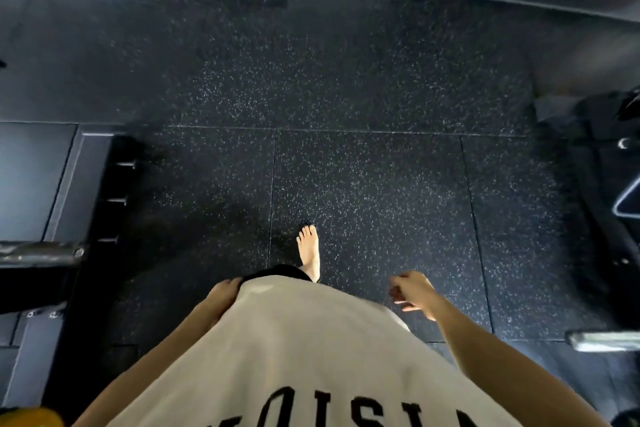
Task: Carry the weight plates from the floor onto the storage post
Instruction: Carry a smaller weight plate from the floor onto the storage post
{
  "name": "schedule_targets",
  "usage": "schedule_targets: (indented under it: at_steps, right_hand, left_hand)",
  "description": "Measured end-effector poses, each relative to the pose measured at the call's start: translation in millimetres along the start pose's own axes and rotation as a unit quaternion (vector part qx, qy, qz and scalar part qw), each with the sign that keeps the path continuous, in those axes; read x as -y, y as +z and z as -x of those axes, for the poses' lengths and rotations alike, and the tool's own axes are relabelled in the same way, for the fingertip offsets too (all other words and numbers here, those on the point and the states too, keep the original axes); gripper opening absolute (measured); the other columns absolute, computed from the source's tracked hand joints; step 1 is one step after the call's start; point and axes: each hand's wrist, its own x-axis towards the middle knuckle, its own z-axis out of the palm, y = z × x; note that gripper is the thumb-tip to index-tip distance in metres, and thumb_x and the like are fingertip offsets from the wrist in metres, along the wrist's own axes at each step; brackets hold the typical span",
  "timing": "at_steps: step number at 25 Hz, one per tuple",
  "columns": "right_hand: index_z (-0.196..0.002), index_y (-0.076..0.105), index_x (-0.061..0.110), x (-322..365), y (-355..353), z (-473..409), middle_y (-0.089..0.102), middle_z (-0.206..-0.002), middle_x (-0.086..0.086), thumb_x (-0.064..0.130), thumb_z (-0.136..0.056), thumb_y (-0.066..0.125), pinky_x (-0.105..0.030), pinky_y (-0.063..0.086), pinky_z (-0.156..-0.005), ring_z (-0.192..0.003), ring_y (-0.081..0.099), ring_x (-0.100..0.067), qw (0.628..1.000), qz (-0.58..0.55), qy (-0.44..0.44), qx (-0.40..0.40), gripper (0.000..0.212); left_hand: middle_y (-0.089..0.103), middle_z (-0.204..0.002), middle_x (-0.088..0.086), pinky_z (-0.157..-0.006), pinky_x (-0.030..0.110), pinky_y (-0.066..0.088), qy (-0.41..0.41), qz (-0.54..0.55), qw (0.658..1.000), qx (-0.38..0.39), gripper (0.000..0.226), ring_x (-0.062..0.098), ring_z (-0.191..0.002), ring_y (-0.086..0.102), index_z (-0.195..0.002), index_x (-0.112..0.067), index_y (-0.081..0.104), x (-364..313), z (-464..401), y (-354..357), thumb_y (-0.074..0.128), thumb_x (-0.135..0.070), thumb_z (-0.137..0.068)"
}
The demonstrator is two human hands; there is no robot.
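- The right hand (414, 292) hangs beside the hip with its fingers loosely curled and nothing in them; that slack grip suits an arm swinging free in a walk, not one bearing a load.
- The left hand (221, 298) lies against the hem of the loose cream cotton T-shirt with black lettering (294, 350), its fingers tucked behind the cloth. I cannot tell how they are set, though no plate shows there.
- Just ahead of both hands, between them, one bare foot (309, 250) is planted forward on the black rubber floor with pale speckles (363, 166), which reads as a stride under way.
- No weight plate can be picked out for certain anywhere. The dark round-edged shapes well out to the right of the right hand (609, 156) may be plates or other gear, but that part is too dim to say.
- Well out to the left of the left hand stands a black metal rack with short pegs (114, 201), and a worn grey steel bar end (41, 253) juts toward the body. Another grey bar end (604, 340) shows close to the right forearm.
- Judging by the unladen hands, this is a walk toward the next plate, not a carry, and the storage post itself is not clearly identifiable.
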Motion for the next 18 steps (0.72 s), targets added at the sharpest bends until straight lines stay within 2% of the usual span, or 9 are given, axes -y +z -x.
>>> schedule_targets:
  at_steps: [1, 3, 5, 6, 10, 13, 16, 18]
  right_hand:
    - [-0.087, 0.060, 0.013, 25.7, -14.3, -6.2, 0.065, -0.078, -0.009, 0.023, -0.097, 0.053, -0.023, 0.047, -0.057, -0.064, 0.061, -0.019, 1.000, 0.001, 0.000, -0.004, 0.016]
    - [-0.083, 0.059, 0.014, 85.3, -40.9, -27.3, 0.062, -0.074, -0.008, 0.022, -0.097, 0.055, -0.023, 0.046, -0.056, -0.062, 0.058, -0.018, 1.000, -0.012, -0.023, -0.016, 0.017]
    - [-0.082, 0.059, 0.012, 146.2, -67.9, -51.5, 0.060, -0.071, -0.008, 0.021, -0.095, 0.057, -0.026, 0.046, -0.055, -0.059, 0.055, -0.018, 0.997, -0.041, -0.047, -0.037, 0.016]
    - [-0.083, 0.059, 0.011, 171.7, -78.0, -60.8, 0.059, -0.071, -0.008, 0.021, -0.095, 0.058, -0.028, 0.046, -0.056, -0.060, 0.055, -0.019, 0.996, -0.053, -0.053, -0.038, 0.016]
    - [-0.075, 0.053, 0.013, 259.0, -116.0, -113.6, 0.057, -0.071, -0.010, 0.020, -0.093, 0.059, -0.030, 0.043, -0.058, -0.063, 0.053, -0.021, 0.998, -0.033, -0.046, -0.025, 0.021]
    - [-0.068, 0.053, 0.014, 343.1, -147.6, -165.7, 0.058, -0.070, -0.009, 0.023, -0.090, 0.061, -0.031, 0.039, -0.059, -0.063, 0.051, -0.022, 0.998, 0.019, -0.055, -0.024, 0.024]
    - [-0.069, 0.054, 0.014, 437.3, -185.0, -202.1, 0.063, -0.074, -0.010, 0.025, -0.091, 0.060, -0.028, 0.036, -0.058, -0.064, 0.053, -0.023, 0.994, 0.082, -0.066, -0.008, 0.025]
    - [-0.073, 0.048, 0.014, 506.3, -208.9, -225.0, 0.055, -0.067, -0.009, 0.021, -0.093, 0.056, -0.026, 0.030, -0.055, -0.054, 0.045, -0.020, 0.990, 0.119, -0.068, 0.023, 0.023]
  left_hand:
    - [0.050, -0.140, 0.016, -0.098, 0.026, 0.036, 0.006, -0.022, 1.000, 0.000, 0.041, 0.030, -0.131, 0.046, -0.137, -0.001, 0.050, -22.7, -9.8, -19.1, 0.039, -0.024, -0.105]
    - [0.063, -0.111, 0.010, -0.085, 0.030, 0.045, 0.008, -0.011, 1.000, -0.027, 0.034, 0.028, -0.106, 0.059, -0.118, -0.005, 0.060, -71.5, -31.1, -66.2, 0.048, -0.032, -0.101]
    - [0.064, -0.089, 0.009, -0.068, 0.031, 0.047, 0.017, 0.019, 0.998, -0.053, 0.025, 0.025, -0.080, 0.061, -0.105, -0.011, 0.060, -129.9, -53.4, -114.7, 0.051, -0.033, -0.099]
    - [0.064, -0.086, 0.011, -0.063, 0.030, 0.044, 0.021, 0.027, 0.998, -0.059, 0.023, 0.024, -0.074, 0.060, -0.104, -0.011, 0.059, -158.5, -61.3, -133.5, 0.051, -0.032, -0.100]
    - [0.065, -0.099, 0.015, -0.066, 0.031, 0.045, 0.044, 0.061, 0.995, -0.070, 0.021, 0.027, -0.083, 0.060, -0.108, -0.011, 0.056, -264.6, -95.3, -187.6, 0.048, -0.028, -0.101]
    - [0.063, -0.098, 0.014, -0.061, 0.029, 0.043, 0.032, 0.087, 0.994, -0.059, 0.026, 0.022, -0.078, 0.056, -0.113, -0.006, 0.057, -318.2, -133.6, -219.6, 0.049, -0.027, -0.101]
    - [0.065, -0.107, 0.017, -0.075, 0.032, 0.047, -0.022, 0.101, 0.990, -0.093, 0.031, 0.028, -0.088, 0.059, -0.116, -0.003, 0.060, -351.2, -148.2, -249.2, 0.051, -0.028, -0.100]
    - [0.064, -0.110, 0.017, -0.085, 0.033, 0.047, -0.050, 0.141, 0.982, -0.115, 0.033, 0.031, -0.099, 0.060, -0.117, -0.001, 0.061, -372.2, -168.5, -266.4, 0.051, -0.027, -0.100]
